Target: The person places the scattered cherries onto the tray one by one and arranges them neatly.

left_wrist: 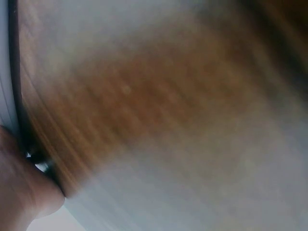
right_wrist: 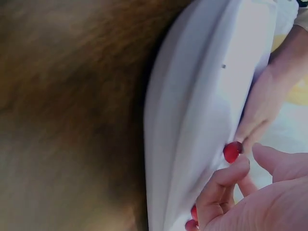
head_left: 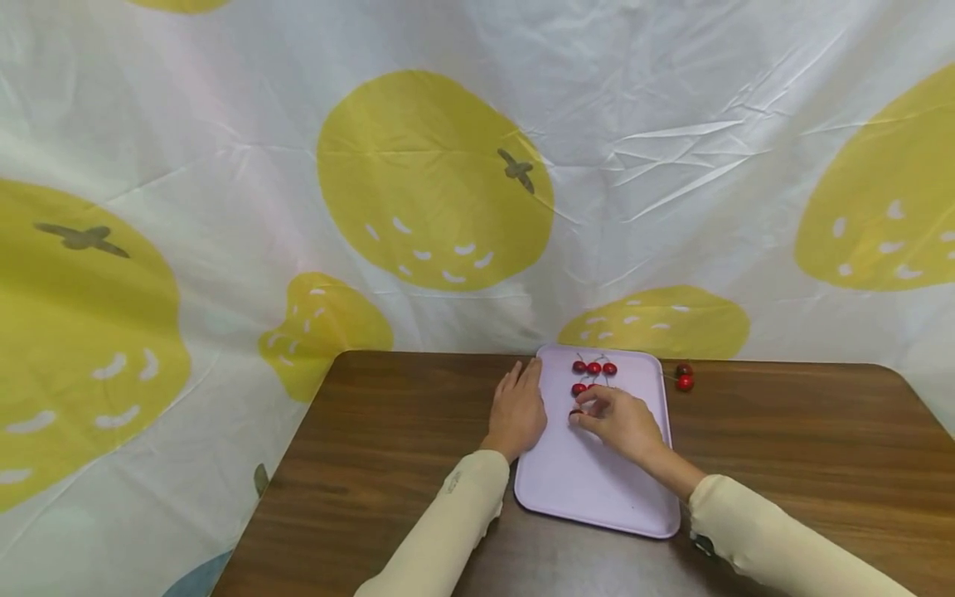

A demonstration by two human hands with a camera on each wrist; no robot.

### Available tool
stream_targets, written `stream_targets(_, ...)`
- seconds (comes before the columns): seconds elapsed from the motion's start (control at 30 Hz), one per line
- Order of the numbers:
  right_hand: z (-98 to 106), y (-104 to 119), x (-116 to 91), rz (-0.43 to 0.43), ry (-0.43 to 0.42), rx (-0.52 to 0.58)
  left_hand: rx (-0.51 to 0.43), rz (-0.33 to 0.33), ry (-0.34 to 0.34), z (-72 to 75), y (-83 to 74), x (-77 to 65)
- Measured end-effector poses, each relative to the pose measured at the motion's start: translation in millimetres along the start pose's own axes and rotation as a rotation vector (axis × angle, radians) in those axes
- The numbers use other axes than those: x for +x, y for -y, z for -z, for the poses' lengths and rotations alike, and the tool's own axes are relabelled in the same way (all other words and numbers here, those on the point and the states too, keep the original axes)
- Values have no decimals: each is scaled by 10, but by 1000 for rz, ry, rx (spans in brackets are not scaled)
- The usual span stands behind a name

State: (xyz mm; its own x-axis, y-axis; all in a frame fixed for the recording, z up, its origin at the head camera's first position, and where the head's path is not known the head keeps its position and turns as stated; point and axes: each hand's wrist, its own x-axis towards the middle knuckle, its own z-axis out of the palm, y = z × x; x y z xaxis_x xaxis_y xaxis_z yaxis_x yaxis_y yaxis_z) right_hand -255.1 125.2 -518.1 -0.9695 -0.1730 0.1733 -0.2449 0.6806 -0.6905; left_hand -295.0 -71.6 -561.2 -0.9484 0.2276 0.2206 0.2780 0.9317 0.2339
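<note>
A lilac tray [head_left: 597, 497] lies on the wooden table, holding red cherries. Three cherries [head_left: 593, 368] form a row near its far end, stems pointing away. Below them is a second row with a cherry [head_left: 579, 389] at its left, partly covered by my right hand [head_left: 625, 421]. That hand pinches another cherry [right_wrist: 232, 152] at its fingertips, low over the tray. My left hand [head_left: 516, 414] rests with extended fingers along the tray's left rim. In the left wrist view only a blurred part of the left hand [left_wrist: 29, 192] shows.
Two more cherries [head_left: 685, 383] lie on the table just right of the tray's far corner. The brown table [head_left: 403, 439] ends at a hanging white cloth [head_left: 671, 99] printed with large yellow fruit.
</note>
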Motion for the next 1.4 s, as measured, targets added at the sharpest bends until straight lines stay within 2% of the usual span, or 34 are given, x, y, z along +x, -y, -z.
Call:
stream_targets(0.2, 204, -8, -54, 35, -114, -9, 6, 6, 8, 27, 37, 1)
stream_targets(0.43, 522, -123, -121, -60, -157, 25, 19, 24, 28, 33, 90, -5)
stream_targets(0.63, 717, -367, -158, -119, -230, 68, 7, 23, 12, -2, 119, -14)
stream_targets(0.73, 806, -551, -156, -179, -240, 171, -9, 32, 6, 6, 107, -26)
stream_targets(0.93, 962, -935, -142, -304, -256, 512, -26, 21, 20, 11, 47, -38)
stream_targets(1.07, 1014, -1112, -112, -332, -250, 619, -5, 21, 27, 31, 9, -33)
stream_targets(1.2, 1030, -1198, -43, -359, -267, 604, 14, 21, 25, 33, -7, -12)
stream_targets(1.4, 1022, -1184, 82, -457, -257, 456, 17, 16, 22, 6, -15, 7)
